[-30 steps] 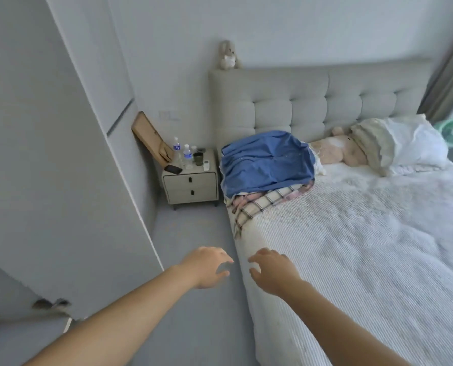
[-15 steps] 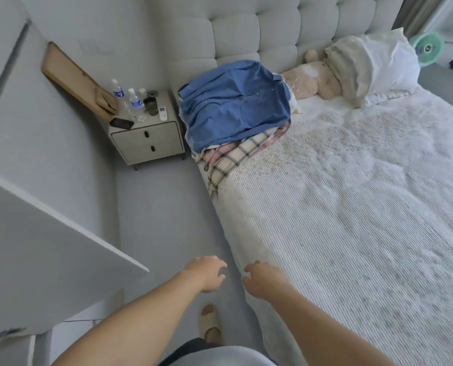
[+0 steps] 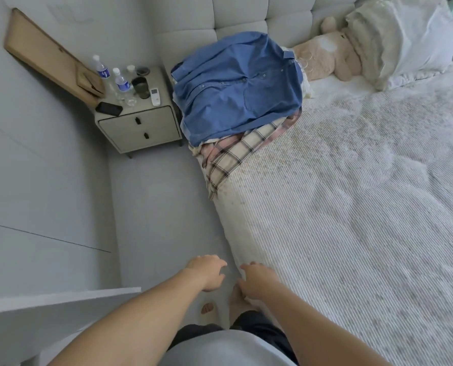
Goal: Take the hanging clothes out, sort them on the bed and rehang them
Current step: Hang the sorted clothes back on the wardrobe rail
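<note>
The person's left hand (image 3: pixel 206 273) and right hand (image 3: pixel 255 280) reach forward side by side at 6 o'clock, fingers loosely curled and holding nothing, the right one at the edge of the white ribbed-cover bed (image 3: pixel 352 207). At 12 o'clock a blue button-up shirt (image 3: pixel 237 91) tops a pile over a checked cream-and-pink shirt (image 3: pixel 236 151). At 10 o'clock stands a grey two-drawer nightstand (image 3: pixel 140 128).

bottles (image 3: pixel 101 70): 2 | shirts (image 3: pixel 236 88): 2 | pillows (image 3: pixel 399 40): 2 | hands (image 3: pixel 206 272): 2
</note>
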